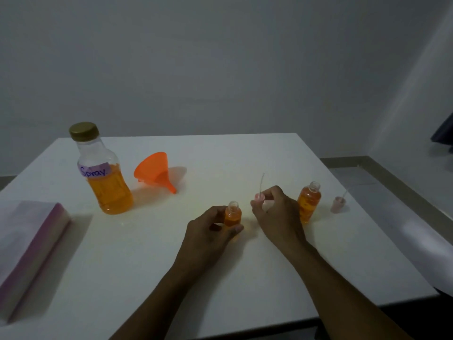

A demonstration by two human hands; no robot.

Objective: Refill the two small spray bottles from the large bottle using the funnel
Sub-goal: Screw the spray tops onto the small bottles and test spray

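Note:
My left hand (210, 230) grips a small open spray bottle (232, 214) holding orange liquid, standing on the white table (220, 278). My right hand (274, 212) pinches a pink spray cap (259, 198) whose thin tube points upward, just right of that bottle's neck. A second small bottle (308, 201), open and filled with orange liquid, stands right of my right hand. Its pink spray cap (338, 204) lies further right on the table. The large bottle (103, 173), gold-capped and labelled "Spray", stands at the back left, about half full. The orange funnel (155, 171) lies on its side beside it.
A flat pack (29, 253) with pink and white layers lies at the table's left edge. A white sheet (426, 244) hangs over the right edge. A grey wall stands behind the table, and the floor drops away on the right.

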